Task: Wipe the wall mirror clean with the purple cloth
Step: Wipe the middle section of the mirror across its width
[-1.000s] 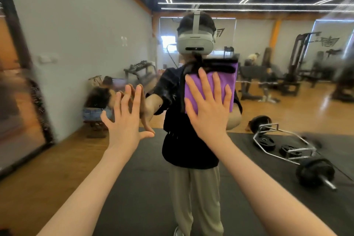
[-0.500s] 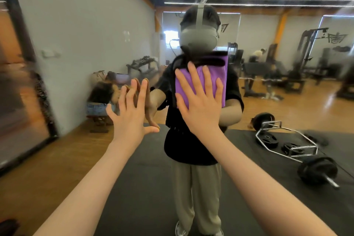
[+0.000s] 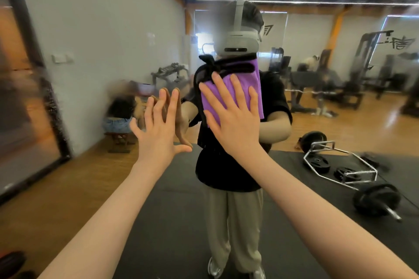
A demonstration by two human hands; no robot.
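Observation:
The wall mirror (image 3: 340,120) fills nearly the whole view and reflects a gym and a person in a headset. My right hand (image 3: 231,115) lies flat with spread, straight fingers on the purple cloth (image 3: 254,84), pressing it against the glass at chest height. The cloth shows above and to the right of the fingers, with a dark fold along its top edge. My left hand (image 3: 161,127) is flat against the glass just left of the cloth, fingers straight, holding nothing, and meets its own reflection.
A dark frame edge (image 3: 34,56) of the mirror runs down the left side. The reflection shows a black floor mat (image 3: 172,210), a hex bar with weight plates (image 3: 344,165), a wooden floor and gym machines behind me.
My right hand has slid the cloth up and slightly left across the glass. The left hand stays flat on the mirror, and the view has tilted a little.

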